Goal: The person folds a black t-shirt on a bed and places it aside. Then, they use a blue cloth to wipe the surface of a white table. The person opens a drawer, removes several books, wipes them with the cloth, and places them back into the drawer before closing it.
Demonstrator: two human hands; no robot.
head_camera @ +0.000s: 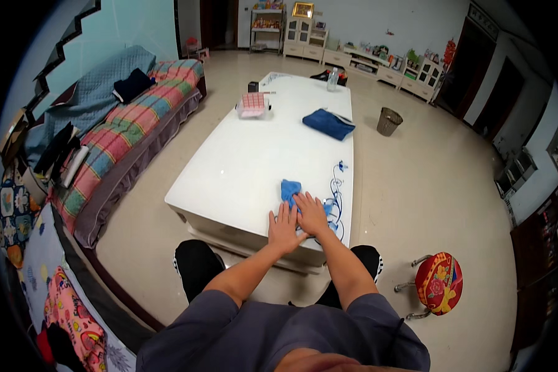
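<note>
A blue cloth [290, 188] lies crumpled on the near end of a white coffee table [242, 162]. My right hand [313, 217] is laid flat over it, fingers slightly spread, and part of the cloth shows past the hand on the right. Close beside it, my left hand [284, 232] rests palm down with fingers apart, its fingertips at the cloth's lower edge. The two hands nearly touch; the cloth under them is hidden. Blue floral scrollwork [337, 190] decorates the tabletop to the right of my hands.
Farther along the table are a dark blue folded fabric item [329, 123], a clear container with a pink checked top [253, 104] and a clear plastic bottle [332, 80]. A wastebasket [389, 122] and a red floral stool [439, 283] stand to the right, a covered sofa [135, 111] to the left.
</note>
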